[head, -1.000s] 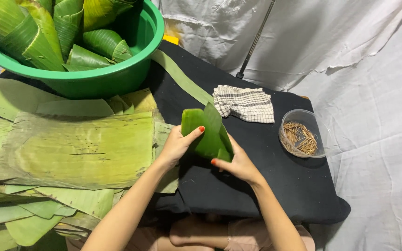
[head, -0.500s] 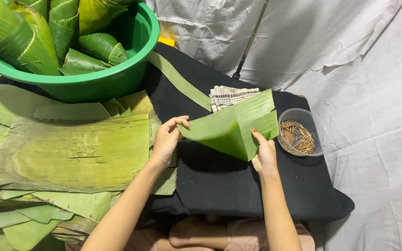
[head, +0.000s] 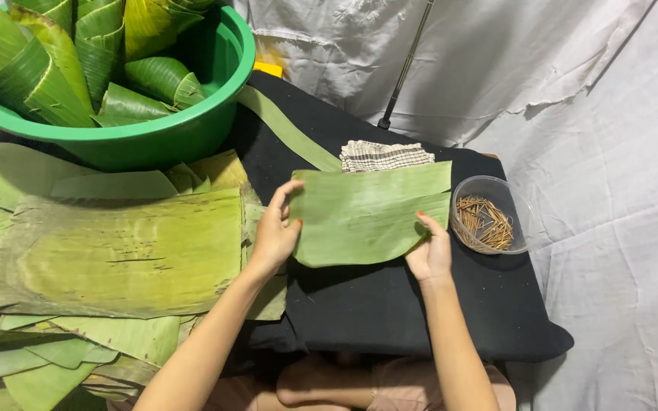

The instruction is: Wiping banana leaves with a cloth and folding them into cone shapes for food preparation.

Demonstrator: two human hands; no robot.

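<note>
Both hands hold a flat rectangular green banana-leaf sheet (head: 371, 215) spread above the black-covered table (head: 390, 312): left hand (head: 276, 232) pinching its left edge, right hand (head: 429, 255) its lower right corner. Thin, light and floppy, the leaf looks tear-prone; the edges offer the safest grip.

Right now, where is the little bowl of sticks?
In the head view, the clear bowl of sticks sits on the black cloth, right of the leaf piece, near the right hand.
</note>
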